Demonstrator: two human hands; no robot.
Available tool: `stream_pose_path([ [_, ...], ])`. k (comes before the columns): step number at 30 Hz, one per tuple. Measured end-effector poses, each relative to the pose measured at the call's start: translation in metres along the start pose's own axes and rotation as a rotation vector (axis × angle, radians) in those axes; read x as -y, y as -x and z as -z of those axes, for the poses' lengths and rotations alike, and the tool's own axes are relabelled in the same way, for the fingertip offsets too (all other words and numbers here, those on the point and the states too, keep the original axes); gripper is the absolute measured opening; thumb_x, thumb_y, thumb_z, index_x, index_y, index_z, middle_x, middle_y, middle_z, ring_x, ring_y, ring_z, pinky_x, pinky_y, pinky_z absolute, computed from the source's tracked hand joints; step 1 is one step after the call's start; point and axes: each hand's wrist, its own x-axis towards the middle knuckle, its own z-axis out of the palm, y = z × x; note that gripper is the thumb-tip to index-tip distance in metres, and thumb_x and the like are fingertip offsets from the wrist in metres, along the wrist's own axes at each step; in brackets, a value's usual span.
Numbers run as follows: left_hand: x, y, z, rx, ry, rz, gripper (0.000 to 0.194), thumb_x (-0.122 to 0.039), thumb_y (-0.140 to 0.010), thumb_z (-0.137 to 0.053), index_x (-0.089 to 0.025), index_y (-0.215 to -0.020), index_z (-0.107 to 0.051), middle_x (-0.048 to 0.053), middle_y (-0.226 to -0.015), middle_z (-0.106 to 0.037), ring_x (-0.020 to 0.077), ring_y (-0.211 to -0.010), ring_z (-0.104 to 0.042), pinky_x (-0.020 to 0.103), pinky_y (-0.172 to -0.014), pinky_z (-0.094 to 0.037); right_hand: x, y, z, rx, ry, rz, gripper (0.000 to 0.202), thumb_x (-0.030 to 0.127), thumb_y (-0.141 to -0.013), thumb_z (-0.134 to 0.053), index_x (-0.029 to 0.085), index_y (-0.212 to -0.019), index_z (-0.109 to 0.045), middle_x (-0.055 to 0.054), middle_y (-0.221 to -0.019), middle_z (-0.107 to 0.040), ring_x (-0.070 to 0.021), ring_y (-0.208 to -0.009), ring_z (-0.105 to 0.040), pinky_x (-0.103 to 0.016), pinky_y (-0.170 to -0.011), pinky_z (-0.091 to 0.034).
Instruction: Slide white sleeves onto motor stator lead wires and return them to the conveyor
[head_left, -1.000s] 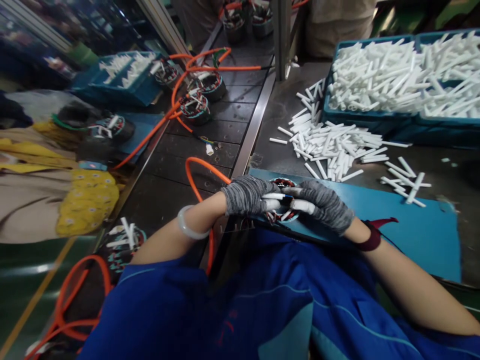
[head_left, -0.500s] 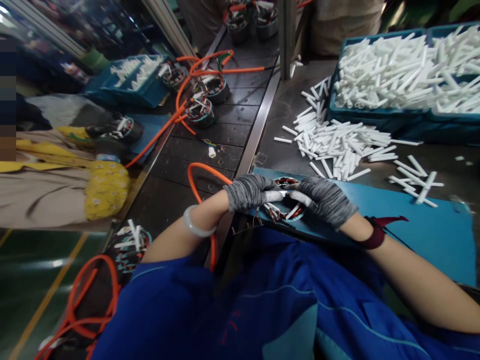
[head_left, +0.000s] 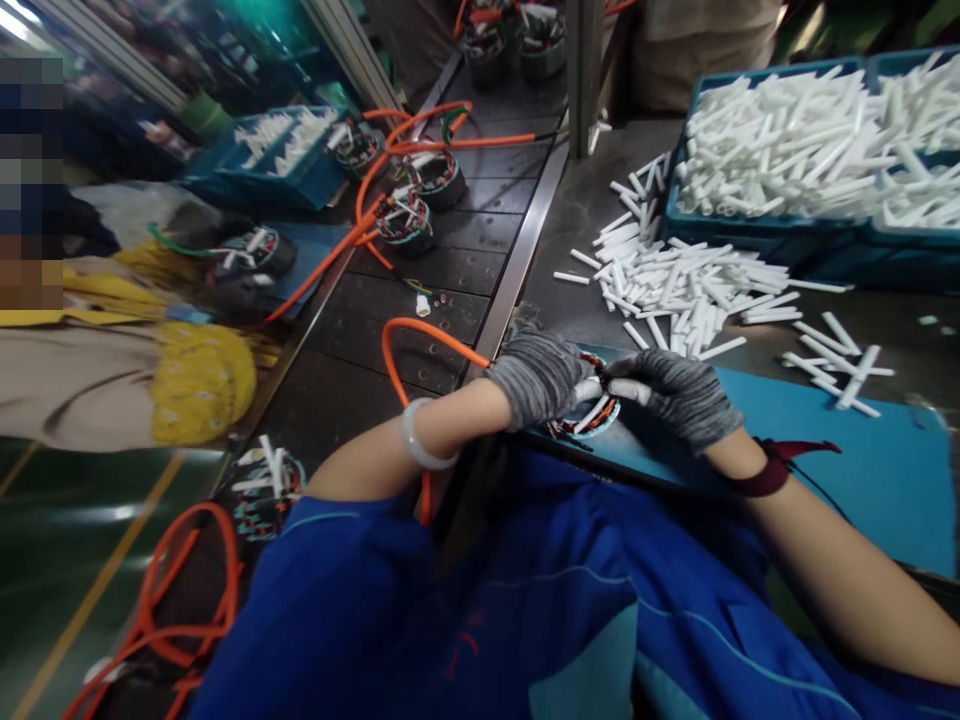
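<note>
A motor stator (head_left: 609,412) with copper windings, a cyan rim and white sleeves lies on a blue mat (head_left: 840,440) in front of me. My left hand (head_left: 546,378), in a grey knitted glove with whitish fingertips, covers the stator's left side. Its fingers are closed, and what they hold is hidden. My right hand (head_left: 679,398), gloved alike, reaches in from the right and pinches at the stator's upper right. What sits in that pinch is too small to make out. The fingertips of both hands are close together over the ring.
White tubes lie in a loose pile (head_left: 697,290) beyond the mat, before blue bins (head_left: 780,235) full of them. Left runs a slatted conveyor (head_left: 457,270) with more stators (head_left: 405,222) and an orange hose (head_left: 427,330). A co-worker's yellow sleeve (head_left: 202,380) shows across it.
My left hand has turned and moved right over the stator, covering more of it. My right hand has shifted slightly right. The white sleeve between the fingertips is no longer visible there.
</note>
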Motion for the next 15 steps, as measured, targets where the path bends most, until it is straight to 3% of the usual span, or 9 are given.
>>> stream_pose_path([
  [2,-0.006,-0.009,-0.002,0.042,0.029,-0.074,0.042,-0.045,-0.101,-0.046,-0.018,-0.107,-0.077,0.012,-0.102,-0.077,0.0293,-0.096,-0.070,0.043,-0.088,-0.049,0.001,-0.002,0.000,0.008,-0.008,-0.021,0.031,0.048,-0.089,-0.068,0.022,-0.103,-0.078,-0.006,-0.093,-0.079,-0.0253,-0.086,-0.073,-0.039,-0.083,-0.057],
  [4,-0.012,-0.012,-0.007,0.011,0.023,-0.081,0.039,-0.043,-0.101,-0.047,-0.017,-0.105,-0.077,0.012,-0.102,-0.077,0.0305,-0.097,-0.070,0.046,-0.089,-0.049,0.002,-0.001,-0.001,0.013,-0.008,-0.030,0.030,0.047,-0.089,-0.068,0.022,-0.102,-0.078,-0.006,-0.092,-0.079,-0.0257,-0.085,-0.073,-0.040,-0.084,-0.058],
  [7,-0.008,0.001,-0.020,-0.212,-0.014,0.002,0.041,-0.044,-0.102,-0.050,-0.017,-0.123,-0.071,0.013,-0.117,-0.075,0.0323,-0.110,-0.067,0.050,-0.099,-0.046,0.005,0.009,0.000,-0.055,-0.006,-0.063,0.031,0.047,-0.092,-0.065,0.024,-0.108,-0.077,-0.006,-0.097,-0.079,-0.0263,-0.090,-0.074,-0.041,-0.085,-0.058],
  [10,0.020,0.028,-0.034,-0.342,-0.015,-0.018,0.065,-0.065,-0.093,-0.058,-0.018,-0.139,-0.062,0.014,-0.125,-0.072,0.0318,-0.114,-0.065,0.047,-0.102,-0.045,0.012,0.032,-0.003,-0.102,0.041,-0.021,0.029,0.047,-0.094,-0.065,0.025,-0.110,-0.074,-0.005,-0.099,-0.077,-0.0236,-0.089,-0.073,-0.038,-0.082,-0.058],
  [12,0.045,0.042,-0.042,-0.303,-0.007,-0.111,0.078,-0.072,-0.086,-0.063,-0.022,-0.146,-0.056,0.013,-0.129,-0.071,0.0290,-0.110,-0.067,0.041,-0.098,-0.047,0.019,0.046,-0.011,-0.034,0.073,0.115,0.029,0.048,-0.094,-0.065,0.025,-0.111,-0.072,-0.005,-0.097,-0.075,-0.0205,-0.085,-0.072,-0.034,-0.078,-0.057],
  [15,0.063,0.045,-0.053,-0.154,-0.054,-0.209,0.078,-0.063,-0.086,-0.069,-0.027,-0.152,-0.048,0.012,-0.126,-0.072,0.0248,-0.101,-0.069,0.034,-0.088,-0.050,0.024,0.052,-0.028,0.001,0.216,0.358,0.034,0.050,-0.096,-0.061,0.022,-0.111,-0.072,-0.007,-0.096,-0.074,-0.0209,-0.084,-0.070,-0.033,-0.075,-0.056],
])
